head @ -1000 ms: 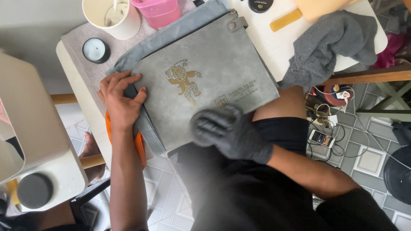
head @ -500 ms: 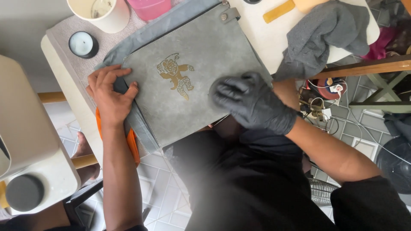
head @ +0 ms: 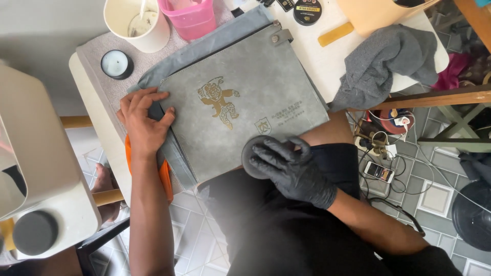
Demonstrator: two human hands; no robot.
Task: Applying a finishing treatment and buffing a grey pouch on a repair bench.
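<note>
Grey suede pouch (head: 245, 110) with a gold emblem lies flat on the white table (head: 89, 102), its near edge hanging slightly over toward the person's lap. Right hand (head: 294, 168), in a black glove, is curled around a dark round applicator pad (head: 253, 156) and presses it onto the pouch's near edge. Left hand (head: 146, 122), bare, lies spread and flat on the pouch's left end, pinning it down, grasping nothing; an orange thing (head: 163, 176) peeks out beneath the wrist.

Beyond the pouch stand a small candle tin (head: 116, 64), a white cup (head: 137, 23) with a stick in it, a pink container (head: 189, 18) and a round black tin (head: 307, 10). A crumpled grey cloth (head: 383, 64) lies to the right.

Risks, as I judge them: the pad works right at the overhanging edge, so a hard push could tip or slide the pouch off the table if the left hand eases. Uneven pressure could leave a dark patch on the suede, and a wide stroke could smear the gold emblem.
</note>
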